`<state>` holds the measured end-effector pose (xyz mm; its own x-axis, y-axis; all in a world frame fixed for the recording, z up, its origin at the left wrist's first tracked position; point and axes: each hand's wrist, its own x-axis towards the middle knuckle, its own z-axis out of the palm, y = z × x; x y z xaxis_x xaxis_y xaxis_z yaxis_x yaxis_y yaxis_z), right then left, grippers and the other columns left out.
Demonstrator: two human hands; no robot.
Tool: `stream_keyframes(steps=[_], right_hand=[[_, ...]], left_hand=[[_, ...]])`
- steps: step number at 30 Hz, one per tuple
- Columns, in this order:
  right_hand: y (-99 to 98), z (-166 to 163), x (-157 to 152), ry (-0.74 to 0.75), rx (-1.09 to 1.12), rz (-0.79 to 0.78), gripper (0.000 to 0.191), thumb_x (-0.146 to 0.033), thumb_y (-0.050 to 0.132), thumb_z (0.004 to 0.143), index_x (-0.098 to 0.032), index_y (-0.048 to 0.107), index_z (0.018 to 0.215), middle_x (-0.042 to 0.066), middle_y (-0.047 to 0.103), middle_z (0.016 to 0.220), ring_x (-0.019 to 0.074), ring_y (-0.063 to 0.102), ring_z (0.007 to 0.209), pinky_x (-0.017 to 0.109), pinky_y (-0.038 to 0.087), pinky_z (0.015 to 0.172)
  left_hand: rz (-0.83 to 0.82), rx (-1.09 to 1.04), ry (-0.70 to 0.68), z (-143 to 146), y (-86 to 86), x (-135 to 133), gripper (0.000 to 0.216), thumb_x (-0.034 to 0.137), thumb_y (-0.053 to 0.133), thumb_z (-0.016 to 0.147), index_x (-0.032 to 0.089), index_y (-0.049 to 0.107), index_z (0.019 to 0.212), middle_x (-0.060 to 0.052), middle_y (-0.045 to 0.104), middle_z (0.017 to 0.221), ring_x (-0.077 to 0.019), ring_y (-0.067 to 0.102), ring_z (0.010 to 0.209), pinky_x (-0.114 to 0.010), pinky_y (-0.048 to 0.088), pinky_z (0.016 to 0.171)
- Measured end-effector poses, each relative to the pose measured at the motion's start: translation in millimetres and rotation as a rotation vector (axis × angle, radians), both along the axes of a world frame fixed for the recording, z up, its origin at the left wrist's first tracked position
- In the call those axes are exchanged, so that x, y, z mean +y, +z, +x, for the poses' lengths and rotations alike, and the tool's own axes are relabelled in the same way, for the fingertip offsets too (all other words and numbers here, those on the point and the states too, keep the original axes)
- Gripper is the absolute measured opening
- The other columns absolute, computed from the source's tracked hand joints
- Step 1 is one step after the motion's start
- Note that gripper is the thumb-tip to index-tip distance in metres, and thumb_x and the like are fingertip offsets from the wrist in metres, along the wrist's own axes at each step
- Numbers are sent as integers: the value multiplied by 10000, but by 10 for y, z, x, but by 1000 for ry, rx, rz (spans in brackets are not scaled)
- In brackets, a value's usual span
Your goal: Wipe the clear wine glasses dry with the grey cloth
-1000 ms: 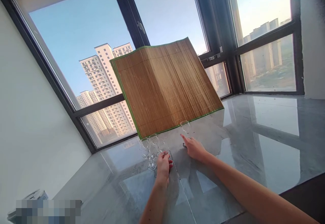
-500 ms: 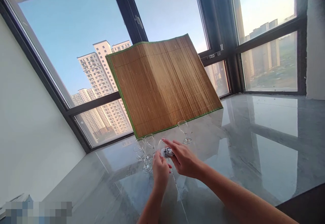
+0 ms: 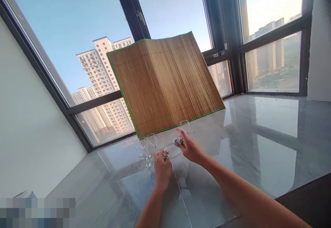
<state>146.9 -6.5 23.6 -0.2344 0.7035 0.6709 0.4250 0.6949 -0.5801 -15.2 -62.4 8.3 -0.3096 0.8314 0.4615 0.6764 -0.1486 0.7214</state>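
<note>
Between my hands is a clear stemmed glass (image 3: pixel 173 151), tipped over sideways. My left hand (image 3: pixel 163 169) is closed around its stem end. A crumpled grey-and-white cloth (image 3: pixel 178 141) is bunched in my right hand (image 3: pixel 190 148), just beyond the rim, with the index finger stretched out. To the left of my left hand stand several more clear stemmed glasses (image 3: pixel 149 162) close together. Another glass (image 3: pixel 184 126) stands behind my right hand, which hides its lower part.
A brown bamboo mat (image 3: pixel 165 86) with green edging leans against the dark window frame (image 3: pixel 222 21) behind the glasses. Everything stands on a shiny grey marbled sill (image 3: pixel 217 197). A white wall (image 3: pixel 28 124) borders it on the left.
My right hand with the cloth has drawn away from the glass, up and to the right. The glass has tilted onto its side, its bowl now uncovered. My left hand still holds it.
</note>
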Motion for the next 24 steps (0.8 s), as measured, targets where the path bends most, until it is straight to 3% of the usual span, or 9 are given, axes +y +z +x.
stream_keyframes(steps=[5, 9, 12, 19, 21, 24], right_hand=[[-75, -125, 14, 216, 195, -197, 626, -122, 534, 775, -188, 335, 1366, -65, 504, 691, 114, 450, 616, 238, 366, 621], [-86, -195, -36, 412, 358, -418, 650, -231, 589, 770, -180, 325, 1362, -82, 463, 667, 99, 426, 577, 218, 341, 549], [-35, -182, -96, 469, 420, -504, 693, -299, 635, 763, -197, 323, 1374, -71, 497, 702, 93, 444, 582, 211, 344, 537], [125, -53, -134, 324, 599, -416, 657, -397, 659, 789, -255, 357, 1355, -42, 544, 782, 111, 498, 669, 222, 386, 597], [110, -49, -118, 332, 543, -397, 626, -370, 627, 819, -252, 341, 1363, -39, 544, 778, 111, 494, 657, 221, 387, 591], [21, -77, -87, 300, 264, -283, 566, -234, 575, 821, -207, 364, 1345, -33, 541, 746, 118, 482, 647, 230, 387, 607]], left_hand=[[33, -120, 8, -31, -3, 17, 210, 85, 447, 828, 234, 593, 806, -34, 529, 866, -201, 524, 841, -294, 380, 831], [57, -228, 8, -44, -45, 57, 137, 152, 469, 858, 238, 564, 811, -43, 572, 887, -217, 536, 922, -304, 374, 869], [64, -287, -5, -72, -60, 92, 90, 184, 486, 858, 238, 547, 820, -44, 587, 890, -219, 541, 921, -305, 377, 866], [-37, -132, 79, -135, -84, 96, 142, 136, 417, 875, 232, 520, 857, -59, 540, 892, -224, 522, 896, -318, 386, 844], [-76, -88, 85, -128, -110, 88, 207, 56, 424, 816, 227, 522, 876, -61, 517, 905, -221, 519, 874, -320, 390, 827], [-91, -82, 80, -114, -144, 78, 301, -14, 444, 733, 222, 534, 897, -54, 491, 917, -219, 519, 882, -319, 395, 836]])
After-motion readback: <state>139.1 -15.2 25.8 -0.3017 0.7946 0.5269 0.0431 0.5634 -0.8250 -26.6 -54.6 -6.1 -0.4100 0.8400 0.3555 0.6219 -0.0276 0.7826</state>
